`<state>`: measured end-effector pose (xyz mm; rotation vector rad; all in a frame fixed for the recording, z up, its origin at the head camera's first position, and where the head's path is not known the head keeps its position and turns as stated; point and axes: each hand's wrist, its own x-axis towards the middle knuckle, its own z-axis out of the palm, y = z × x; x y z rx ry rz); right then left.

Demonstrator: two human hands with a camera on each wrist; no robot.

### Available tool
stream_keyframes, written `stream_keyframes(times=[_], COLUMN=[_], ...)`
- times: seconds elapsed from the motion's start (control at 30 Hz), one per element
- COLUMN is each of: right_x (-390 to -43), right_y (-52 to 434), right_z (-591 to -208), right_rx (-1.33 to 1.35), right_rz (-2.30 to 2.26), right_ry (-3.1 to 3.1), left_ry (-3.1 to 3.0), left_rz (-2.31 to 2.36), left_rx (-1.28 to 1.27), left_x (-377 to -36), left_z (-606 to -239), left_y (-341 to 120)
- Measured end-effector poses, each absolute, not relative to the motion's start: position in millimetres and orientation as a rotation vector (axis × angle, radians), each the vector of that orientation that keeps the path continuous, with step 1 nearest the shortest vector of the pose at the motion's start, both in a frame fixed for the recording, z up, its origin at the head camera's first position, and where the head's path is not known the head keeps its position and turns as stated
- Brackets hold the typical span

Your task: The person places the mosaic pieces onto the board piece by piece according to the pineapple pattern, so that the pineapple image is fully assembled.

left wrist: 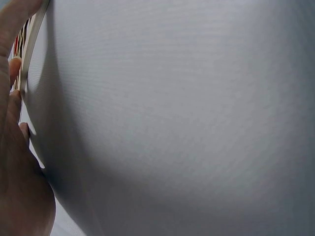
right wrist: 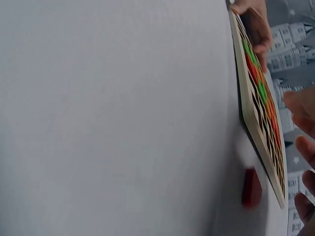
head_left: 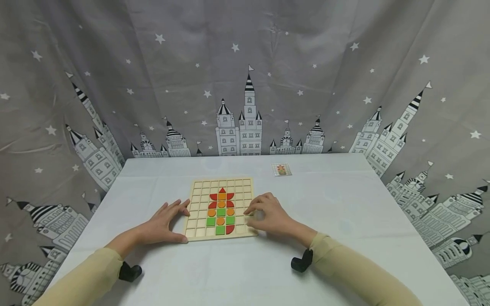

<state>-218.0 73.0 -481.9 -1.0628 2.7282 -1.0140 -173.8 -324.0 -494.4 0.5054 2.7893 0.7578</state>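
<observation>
Flower pattern looking nearly filled on the pale wooden grid board [head_left: 220,209], centre of the head view.

Left hand [head_left: 165,222] is resting flat-fingered against the board's left edge; right hand [head_left: 268,214] is lying loosely on its right edge, gripping nothing. Small pattern card [head_left: 281,169] is sitting upper right. Left wrist view: only the board's edge. Right wrist view: a red piece [right wrist: 251,187] is lying beside the board (probably left to place).

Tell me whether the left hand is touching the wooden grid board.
Touching. The head view shows the left hand with fingertips against the wooden grid board's left edge.
</observation>
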Motion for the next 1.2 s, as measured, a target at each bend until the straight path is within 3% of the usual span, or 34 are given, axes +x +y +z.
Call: stream_keyframes(times=[0.5,1.2], right_x=[-229,-220], right_y=[135,140], right_z=[-488,-496], right_rx=[-0.987,-1.121], right_rz=[-0.913,-0.901], right_ry=[2.728,2.699], left_ry=[2.777,2.782], left_rz=[0.775,0.779], left_rx=[0.521,0.541], left_x=[-174,-172], left_z=[-493,-488], left_y=[-325,-324])
